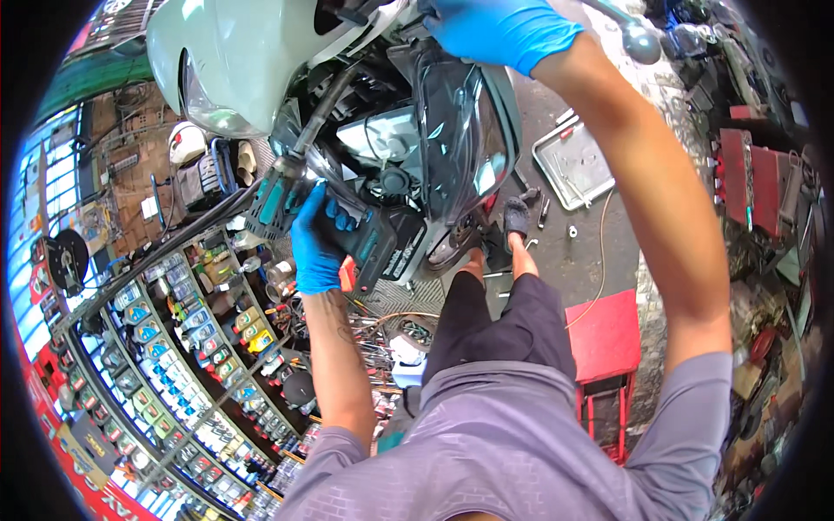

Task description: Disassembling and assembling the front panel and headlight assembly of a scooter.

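My left hand (317,243), in a blue glove, is closed round the handle of a teal and black cordless impact wrench (274,200). A long metal extension (328,108) runs from its nose up into the opened front of a motorbike with pale green-grey body panels (234,61). My right hand (499,33), gloved in blue too, reaches to the top of the motorbike, above a dark glossy panel (456,130). The picture's upper edge cuts into that hand, and its fingertips cannot be made out clearly.
Shelves of bottles (200,330) fill the left side. A metal tray (573,165) with tools lies on the floor at right, near a red stool (604,334). Loose tools are strewn by my feet. A red toolbox (751,182) and piled parts stand far right.
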A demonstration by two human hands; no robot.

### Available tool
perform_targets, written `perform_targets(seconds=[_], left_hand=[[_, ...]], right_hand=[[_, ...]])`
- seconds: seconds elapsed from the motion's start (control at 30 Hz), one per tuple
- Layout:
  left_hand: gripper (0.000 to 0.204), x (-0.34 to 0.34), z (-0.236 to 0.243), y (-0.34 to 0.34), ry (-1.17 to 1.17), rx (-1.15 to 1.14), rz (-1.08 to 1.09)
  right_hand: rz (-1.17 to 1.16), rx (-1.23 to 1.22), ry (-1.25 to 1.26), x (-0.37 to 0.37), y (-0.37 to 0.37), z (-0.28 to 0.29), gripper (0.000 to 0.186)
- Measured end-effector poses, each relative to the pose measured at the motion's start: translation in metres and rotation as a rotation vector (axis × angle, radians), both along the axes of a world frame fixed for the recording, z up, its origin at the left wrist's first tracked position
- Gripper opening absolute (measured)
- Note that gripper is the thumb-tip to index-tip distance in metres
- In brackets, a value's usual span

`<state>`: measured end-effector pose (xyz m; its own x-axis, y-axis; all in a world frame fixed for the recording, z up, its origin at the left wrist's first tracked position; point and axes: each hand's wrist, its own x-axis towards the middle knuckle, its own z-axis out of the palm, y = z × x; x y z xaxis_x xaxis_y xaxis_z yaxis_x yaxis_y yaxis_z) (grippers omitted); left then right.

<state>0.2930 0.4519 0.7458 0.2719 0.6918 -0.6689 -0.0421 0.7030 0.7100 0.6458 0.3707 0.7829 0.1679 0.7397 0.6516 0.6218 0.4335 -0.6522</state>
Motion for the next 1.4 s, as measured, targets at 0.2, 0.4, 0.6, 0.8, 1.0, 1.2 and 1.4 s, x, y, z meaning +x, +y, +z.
perform_targets(seconds=[0.2, 0.4, 0.6, 0.8, 1.0, 1.2, 1.4], left_hand=[[0.019, 0.001, 0.000, -0.001, 0.008, 0.002, 0.016], [0.018, 0.000, -0.001, -0.005, 0.070, 0.018, 0.027], [0.015, 0.002, -0.007, -0.005, 0.030, 0.017, 0.011], [0.014, 0.004, -0.004, -0.004, -0.049, 0.002, 0.001], [0.010, 0.001, -0.006, -0.002, -0.104, 0.038, -0.009], [0.012, 0.007, -0.015, -0.003, -0.090, 0.105, 0.034], [0.011, 0.005, -0.006, -0.010, -0.107, 0.129, 0.066]], right_hand=[[-0.180, -0.329, -0.278, 0.004, 0.022, -0.026, 0.022], [-0.266, -0.447, -0.276, -0.007, 0.024, -0.004, 0.014], [-0.061, -0.432, -0.192, -0.010, 0.050, -0.018, 0.015], [-0.016, -0.518, -0.319, -0.008, 0.042, -0.014, 0.023], [-0.026, -0.724, -0.311, -0.008, 0.048, 0.009, 0.025], [0.082, -0.966, -0.520, 0.021, 0.072, -0.009, 0.036], [0.012, -1.243, -0.710, 0.005, 0.083, 0.003, 0.044]])
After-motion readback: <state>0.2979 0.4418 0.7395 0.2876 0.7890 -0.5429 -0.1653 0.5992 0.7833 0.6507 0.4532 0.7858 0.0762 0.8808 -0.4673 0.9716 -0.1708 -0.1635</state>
